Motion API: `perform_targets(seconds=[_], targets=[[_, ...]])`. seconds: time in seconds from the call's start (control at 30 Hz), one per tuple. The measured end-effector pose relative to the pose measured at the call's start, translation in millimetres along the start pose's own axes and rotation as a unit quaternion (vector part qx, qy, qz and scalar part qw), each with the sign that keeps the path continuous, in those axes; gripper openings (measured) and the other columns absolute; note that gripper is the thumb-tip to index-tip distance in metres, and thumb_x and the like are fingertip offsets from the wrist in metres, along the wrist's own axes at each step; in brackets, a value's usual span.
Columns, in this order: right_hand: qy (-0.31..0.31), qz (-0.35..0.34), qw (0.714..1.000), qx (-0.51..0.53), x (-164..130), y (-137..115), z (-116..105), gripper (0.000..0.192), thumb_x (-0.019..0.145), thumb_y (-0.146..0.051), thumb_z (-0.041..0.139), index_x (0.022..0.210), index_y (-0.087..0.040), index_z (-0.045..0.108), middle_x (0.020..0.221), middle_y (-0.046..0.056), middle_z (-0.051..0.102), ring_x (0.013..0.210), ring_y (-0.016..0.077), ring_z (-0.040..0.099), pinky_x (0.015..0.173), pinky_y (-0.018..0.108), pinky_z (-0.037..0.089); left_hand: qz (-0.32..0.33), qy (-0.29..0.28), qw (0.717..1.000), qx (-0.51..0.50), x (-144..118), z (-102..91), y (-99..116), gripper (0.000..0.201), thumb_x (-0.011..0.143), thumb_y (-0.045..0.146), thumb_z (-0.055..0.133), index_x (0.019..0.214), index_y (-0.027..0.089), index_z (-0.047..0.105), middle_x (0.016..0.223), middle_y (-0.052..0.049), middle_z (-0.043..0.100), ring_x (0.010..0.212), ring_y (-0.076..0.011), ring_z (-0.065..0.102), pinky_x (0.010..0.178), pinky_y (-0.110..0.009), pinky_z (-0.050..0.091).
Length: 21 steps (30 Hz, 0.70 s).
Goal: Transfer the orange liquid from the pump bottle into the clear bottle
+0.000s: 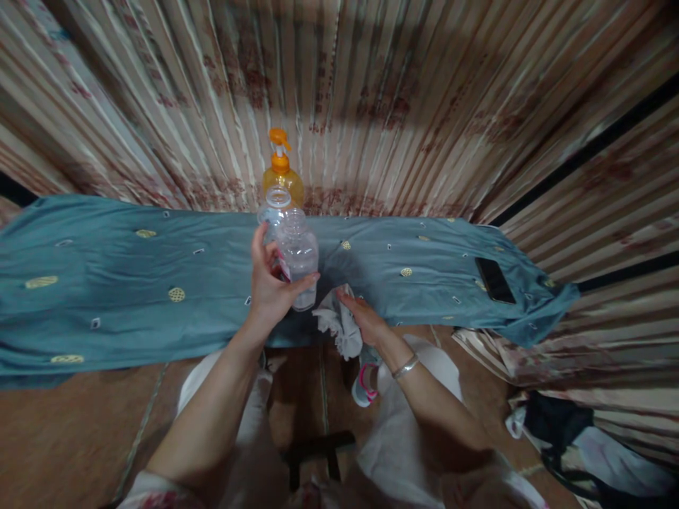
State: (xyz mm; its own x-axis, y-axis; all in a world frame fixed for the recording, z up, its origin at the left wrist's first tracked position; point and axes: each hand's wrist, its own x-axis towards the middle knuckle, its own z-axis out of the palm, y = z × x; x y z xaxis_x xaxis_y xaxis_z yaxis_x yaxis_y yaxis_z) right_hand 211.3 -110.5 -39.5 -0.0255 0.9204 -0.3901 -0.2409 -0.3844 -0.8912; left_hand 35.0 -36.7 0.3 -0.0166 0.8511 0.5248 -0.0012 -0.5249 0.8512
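My left hand (271, 284) is wrapped round a clear plastic bottle (301, 256), which has no cap and tilts slightly near the table's front edge. A second clear open-necked bottle (276, 201) stands just behind it, partly hidden. Behind both rises an orange pump bottle (283, 178) with its pump head on top. Close to the held bottle, my right hand (366, 318) grips a crumpled pale grey cloth (342, 329) that hangs over the front edge. The fingers of that hand are partly hidden by the cloth.
A blue-green patterned cloth (122, 276) covers the long narrow table. A black phone (495, 280) lies toward its right end. Pleated curtains (371, 92) hang behind and to the right. A dark bag (562, 424) rests on the floor at the right.
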Motion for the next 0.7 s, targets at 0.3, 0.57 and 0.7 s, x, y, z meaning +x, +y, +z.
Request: perform_targets(seconds=[0.3, 0.57, 0.7], targets=[[0.114, -0.196, 0.932, -0.284, 12, -27, -8, 0.042, 0.081, -0.056, 0.069, 0.105, -0.022, 0.069, 0.095, 0.008, 0.076, 0.094, 0.0254, 0.068, 0.091, 0.038, 0.048, 0.008, 0.02, 1.0, -0.007, 1, -18.4, 7, 0.117, 0.052, 0.052, 0.098, 0.147, 0.032, 0.033, 0.111, -0.002, 0.067, 0.103, -0.0235, 0.067, 0.089, -0.039, 0.058], [0.096, -0.208, 0.834, -0.502, 23, -21, 8, 0.074, 0.08, -0.035, 0.076, 0.144, -0.008, 0.051, 0.153, 0.03, 0.047, 0.14, 0.0423, 0.046, 0.115, 0.061, 0.032, 0.034, 0.055, 0.998, 0.015, 4, -39.9, 5, 0.114, 0.055, 0.052, 0.096, 0.148, 0.033, 0.033, 0.12, -0.004, 0.062, 0.112, -0.0247, 0.066, 0.092, -0.038, 0.058], [0.07, -0.23, 0.791, -0.563, 11, -18, 26, 0.059, 0.091, -0.027, 0.061, 0.145, -0.006, 0.05, 0.157, 0.029, 0.042, 0.148, 0.0376, 0.038, 0.12, 0.058, 0.028, 0.059, 0.07, 0.996, 0.02, 5, -52.4, 2, 0.113, 0.054, 0.051, 0.096, 0.148, 0.034, 0.035, 0.12, -0.003, 0.061, 0.11, -0.0236, 0.066, 0.091, -0.037, 0.057]])
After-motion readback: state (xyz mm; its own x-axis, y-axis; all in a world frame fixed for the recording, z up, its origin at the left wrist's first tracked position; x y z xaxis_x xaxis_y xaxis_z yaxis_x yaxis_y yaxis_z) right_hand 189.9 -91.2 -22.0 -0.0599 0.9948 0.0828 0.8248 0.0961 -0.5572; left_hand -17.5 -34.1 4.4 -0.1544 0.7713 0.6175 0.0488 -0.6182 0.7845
